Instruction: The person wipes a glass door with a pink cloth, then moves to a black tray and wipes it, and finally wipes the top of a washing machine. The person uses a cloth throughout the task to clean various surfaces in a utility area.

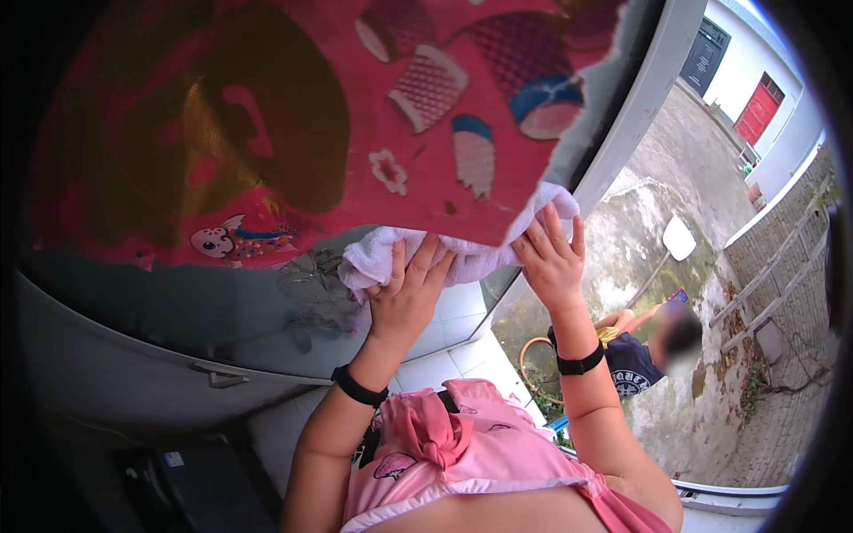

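A pale lavender terry towel [460, 260] lies bunched against a glass pane [400, 340], just below a red printed poster [426, 173] with a torn right edge. My left hand [406, 300] holds the towel's left part, fingers spread over the folds. Over its right end, near the pane's frame [600, 160], my right hand [553, 266] presses with fingers apart. Part of the towel's upper side is hidden behind the poster's lower edge. Both wrists wear black bands.
A person [640, 353] sits outside on the right, holding a phone [678, 295]. Beyond are a long-handled white tool [680, 238], a ladder [776, 286] against a brick wall and an orange hose [526, 356]. A window handle [223, 378] juts out lower left, above a dark case [206, 486].
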Motion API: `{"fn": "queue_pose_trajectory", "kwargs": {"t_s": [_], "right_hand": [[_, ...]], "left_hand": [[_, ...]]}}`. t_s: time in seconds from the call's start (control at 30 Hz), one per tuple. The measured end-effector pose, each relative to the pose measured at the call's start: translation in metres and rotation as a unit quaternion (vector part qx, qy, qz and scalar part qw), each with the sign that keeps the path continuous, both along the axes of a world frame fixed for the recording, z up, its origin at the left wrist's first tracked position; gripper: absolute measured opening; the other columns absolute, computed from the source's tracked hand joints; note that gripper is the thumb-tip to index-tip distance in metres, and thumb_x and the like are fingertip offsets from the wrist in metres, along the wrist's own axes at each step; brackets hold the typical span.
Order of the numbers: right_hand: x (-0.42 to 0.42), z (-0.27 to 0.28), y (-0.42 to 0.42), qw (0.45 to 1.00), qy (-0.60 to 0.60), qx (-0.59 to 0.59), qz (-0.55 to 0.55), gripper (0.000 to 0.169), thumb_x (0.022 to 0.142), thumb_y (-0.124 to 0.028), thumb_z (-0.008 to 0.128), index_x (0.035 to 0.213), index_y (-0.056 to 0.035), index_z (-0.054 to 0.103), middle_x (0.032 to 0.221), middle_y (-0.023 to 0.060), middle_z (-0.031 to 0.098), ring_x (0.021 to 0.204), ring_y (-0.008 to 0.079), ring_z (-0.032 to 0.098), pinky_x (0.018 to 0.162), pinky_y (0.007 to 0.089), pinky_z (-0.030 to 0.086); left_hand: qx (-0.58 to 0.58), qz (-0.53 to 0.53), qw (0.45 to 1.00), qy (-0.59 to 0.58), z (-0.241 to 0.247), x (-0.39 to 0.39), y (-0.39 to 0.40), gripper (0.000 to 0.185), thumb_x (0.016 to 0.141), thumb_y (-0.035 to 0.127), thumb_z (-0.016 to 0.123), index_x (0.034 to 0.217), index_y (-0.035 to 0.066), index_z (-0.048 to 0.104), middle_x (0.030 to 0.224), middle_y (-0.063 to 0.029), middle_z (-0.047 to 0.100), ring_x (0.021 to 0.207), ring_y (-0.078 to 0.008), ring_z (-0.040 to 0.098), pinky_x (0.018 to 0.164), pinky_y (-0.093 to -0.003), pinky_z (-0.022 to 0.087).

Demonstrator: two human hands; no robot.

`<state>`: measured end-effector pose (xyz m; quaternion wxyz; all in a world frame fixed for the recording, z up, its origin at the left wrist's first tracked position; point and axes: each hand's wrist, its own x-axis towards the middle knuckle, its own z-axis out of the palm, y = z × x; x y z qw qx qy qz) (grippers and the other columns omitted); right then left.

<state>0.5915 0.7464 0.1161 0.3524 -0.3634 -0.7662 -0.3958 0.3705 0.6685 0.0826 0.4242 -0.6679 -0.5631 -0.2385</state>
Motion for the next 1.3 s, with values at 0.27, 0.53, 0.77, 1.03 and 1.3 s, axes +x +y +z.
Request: {"fn": "queue_pose_trajectory", "kwargs": {"t_s": [0.27,0.53,0.77,1.03,1.3], "right_hand": [[-0.002,0.021,0.016,0.984,0.131,-0.057,0.109,0.036,0.074,-0.012,0.065,0.108,-0.0217,0.069,0.13,0.0006,0.058,0.134,0.0267,0.044,0.115,0.0514,0.02],[-0.006,0.017,0.034,0.955,0.187,-0.021,0.23,0.035,0.072,-0.008,0.066,0.105,-0.0193,0.071,0.126,0.0016,0.059,0.13,0.032,0.047,0.114,0.0523,0.024],[0.015,0.086,0.044,0.964,0.178,0.127,0.152,0.027,0.078,-0.019,0.066,0.103,-0.0255,0.073,0.124,-0.007,0.06,0.125,0.0235,0.053,0.112,0.0508,0.028],[0.034,0.087,0.058,0.94,0.249,0.04,0.231,0.036,0.071,-0.016,0.07,0.107,-0.0186,0.071,0.128,0.0068,0.058,0.13,0.0423,0.044,0.114,0.057,0.019],[0.047,-0.018,0.04,0.956,0.231,-0.091,0.154,0.033,0.068,-0.017,0.072,0.101,-0.0159,0.071,0.127,0.0088,0.055,0.134,0.0474,0.035,0.111,0.0648,0.019]], "left_hand": [[0.011,0.041,0.999,-0.025,0.052,0.023,0.006,0.047,0.08,0.033,0.066,0.126,0.042,0.06,0.15,0.0117,0.037,0.141,-0.0285,0.024,0.108,-0.0505,0.015],[0.031,0.042,0.998,-0.031,0.071,0.025,0.007,0.043,0.082,0.038,0.065,0.124,0.044,0.061,0.15,0.0108,0.037,0.141,-0.0338,0.023,0.109,-0.0551,0.014],[0.032,0.023,0.998,-0.039,0.108,0.047,0.017,0.059,0.068,0.023,0.076,0.125,0.033,0.063,0.152,-0.0007,0.034,0.141,-0.0448,0.019,0.107,-0.0606,0.016],[0.066,0.056,0.996,-0.03,0.13,0.074,0.033,0.049,0.083,0.032,0.062,0.129,0.046,0.056,0.151,0.0072,0.038,0.139,-0.0379,0.029,0.105,-0.0556,0.02],[0.058,0.058,0.992,0.091,0.059,0.071,0.044,0.049,0.085,0.044,0.057,0.133,0.05,0.049,0.153,0.0147,0.031,0.14,-0.0305,0.028,0.102,-0.0561,0.027]]}}
